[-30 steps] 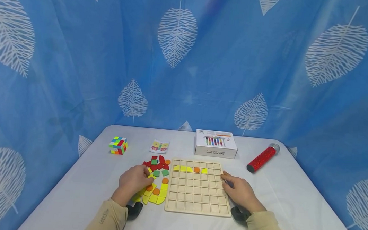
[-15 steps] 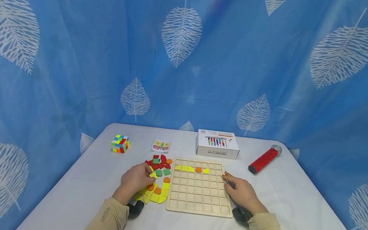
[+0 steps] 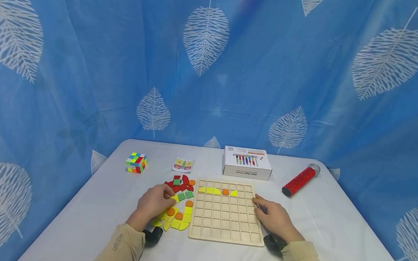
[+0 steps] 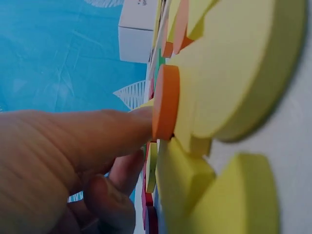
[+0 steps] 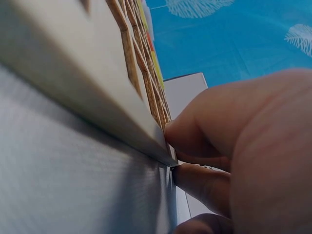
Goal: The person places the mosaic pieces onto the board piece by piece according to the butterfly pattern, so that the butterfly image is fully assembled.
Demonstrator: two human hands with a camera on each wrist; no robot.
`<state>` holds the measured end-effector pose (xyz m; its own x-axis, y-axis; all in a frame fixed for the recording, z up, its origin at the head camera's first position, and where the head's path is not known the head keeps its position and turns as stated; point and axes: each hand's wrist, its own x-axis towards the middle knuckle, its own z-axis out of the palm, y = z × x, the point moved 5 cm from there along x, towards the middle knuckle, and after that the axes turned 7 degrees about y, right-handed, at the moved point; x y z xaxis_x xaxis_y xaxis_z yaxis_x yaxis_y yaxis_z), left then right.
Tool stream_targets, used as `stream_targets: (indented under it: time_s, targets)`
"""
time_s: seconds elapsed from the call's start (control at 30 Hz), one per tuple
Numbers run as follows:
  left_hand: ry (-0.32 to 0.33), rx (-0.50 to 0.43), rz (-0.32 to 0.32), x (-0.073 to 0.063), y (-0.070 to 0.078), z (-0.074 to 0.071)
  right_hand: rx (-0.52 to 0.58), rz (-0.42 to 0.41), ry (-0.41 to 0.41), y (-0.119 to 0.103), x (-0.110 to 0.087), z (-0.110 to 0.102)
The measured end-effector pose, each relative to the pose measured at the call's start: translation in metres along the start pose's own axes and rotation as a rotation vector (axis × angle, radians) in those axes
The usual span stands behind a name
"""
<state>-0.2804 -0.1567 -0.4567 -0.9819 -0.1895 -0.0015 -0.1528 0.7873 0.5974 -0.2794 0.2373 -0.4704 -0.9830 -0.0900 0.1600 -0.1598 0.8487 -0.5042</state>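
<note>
My left hand [image 3: 154, 203] is at the pile of flat coloured tiles, pinching a yellow tile [image 3: 175, 198] between thumb and fingertips. Green tiles [image 3: 189, 194] lie just beyond it, and orange discs [image 3: 171, 211] rest among yellow pieces nearer me. In the left wrist view, an orange disc [image 4: 166, 102] overlaps the thumb tip and mostly hides the pinched tile. My right hand [image 3: 275, 217] grips the right edge of the wooden grid board [image 3: 226, 216], thumb on top and fingers at the side. Yellow tiles [image 3: 209, 190] and one orange disc [image 3: 225, 192] sit in one row of the grid.
A pattern card [image 3: 183, 165] lies behind the pile, with a puzzle cube [image 3: 136, 163] to its left. Behind the board is a white box [image 3: 248, 163]. A red glittery microphone-like cylinder [image 3: 300, 180] lies at the right. Red tiles [image 3: 180, 187] are at the pile's far side.
The left fingers have drawn together on the yellow tile, which has shifted slightly right, and the green tile beside it has turned. My right hand stays on the board's edge.
</note>
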Motion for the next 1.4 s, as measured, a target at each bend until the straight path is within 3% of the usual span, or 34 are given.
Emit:
stream_targets:
  time_s: [0.4,0.67,0.77,0.93,1.1,1.4]
  targets:
    - [0.003,-0.103,0.044,0.004,0.001,-0.001,0.008,0.009,0.016,0.001,0.0,0.001]
    - [-0.039,-0.254,0.083,0.006,0.017,0.004,0.02,0.0,0.017,0.003,0.0,-0.001]
    - [-0.074,-0.313,0.109,0.006,0.03,0.007,0.029,0.004,0.019,0.003,0.0,-0.001]
    - [-0.11,-0.322,0.185,0.007,0.06,0.014,0.037,-0.004,0.03,0.001,0.0,-0.001]
    - [-0.154,-0.347,0.252,0.016,0.093,0.034,0.035,-0.023,0.051,-0.001,0.002,-0.002]
    - [-0.251,-0.35,0.306,0.03,0.146,0.074,0.049,-0.023,0.067,-0.001,0.002,-0.001]
